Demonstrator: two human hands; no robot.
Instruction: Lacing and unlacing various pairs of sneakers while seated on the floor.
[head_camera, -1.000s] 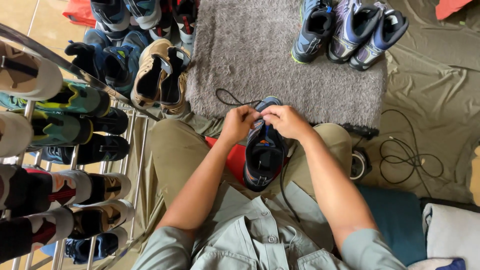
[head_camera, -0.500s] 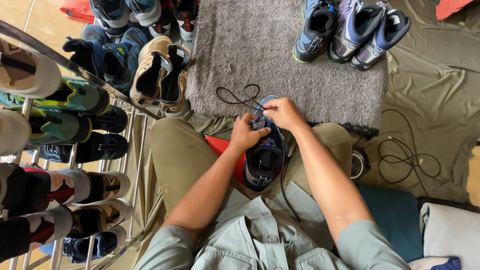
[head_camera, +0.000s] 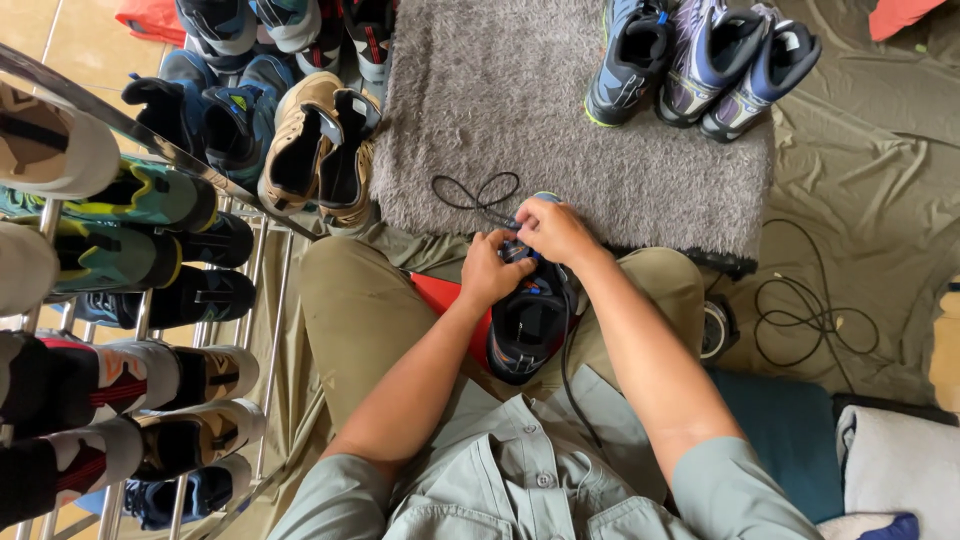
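Nearest the camera is the person's pale green button-up shirt (head_camera: 520, 480), with both bare forearms reaching forward over olive trousers (head_camera: 350, 300). A black low-cut sports shoe with blue and orange trim (head_camera: 528, 320) rests in the lap between the thighs, toe pointing away, above a red flat object (head_camera: 450, 300) that shows beside it. The left hand (head_camera: 492, 268) is closed over the front left side of the shoe, fingers curled against the lacing area. The right hand (head_camera: 550, 228) sits just beyond it at the toe end, its fingertips pressed together, pinching the thin black shoelace (head_camera: 480, 195); one end of that lace loops out onto the rug, and another strand hangs down the shoe's right side toward the shirt.

Past the hands lies a grey shaggy rug (head_camera: 560, 120). At its far right corner stand three blue, purple and grey trainers (head_camera: 700, 65) side by side. Just off its left edge sits a pair of tan suede boots (head_camera: 320, 150), with more blue shoes beyond them. To the person's left, a metal shoe rack (head_camera: 250, 300) holds rows of colourful shoes. To the right, a black cable (head_camera: 815, 320) coils on a wrinkled olive cloth (head_camera: 860, 200).
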